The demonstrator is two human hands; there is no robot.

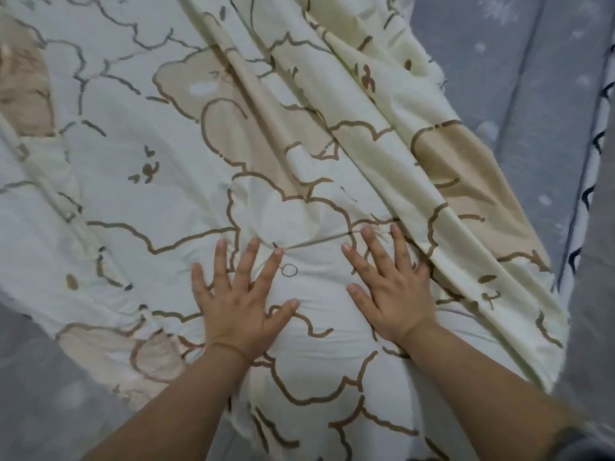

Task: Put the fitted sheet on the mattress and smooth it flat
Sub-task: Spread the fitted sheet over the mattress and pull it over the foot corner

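A cream fitted sheet (139, 168) printed with brown cloud outlines and tan bears lies spread over a grey mattress (519, 104). Long folds run through the sheet from the top middle down to the right. My left hand (239, 301) lies flat on the sheet with its fingers spread wide. My right hand (389, 287) lies flat beside it, fingers straight, its fingertips at the foot of the big fold. A small crease runs between the two hands. The sheet's frayed-looking edges stop short of the mattress on the left and right.
Bare grey mattress with pale speckles shows at lower left (36, 394) and along the right. A white strip with dark zigzag marks (592, 194) runs down the far right edge.
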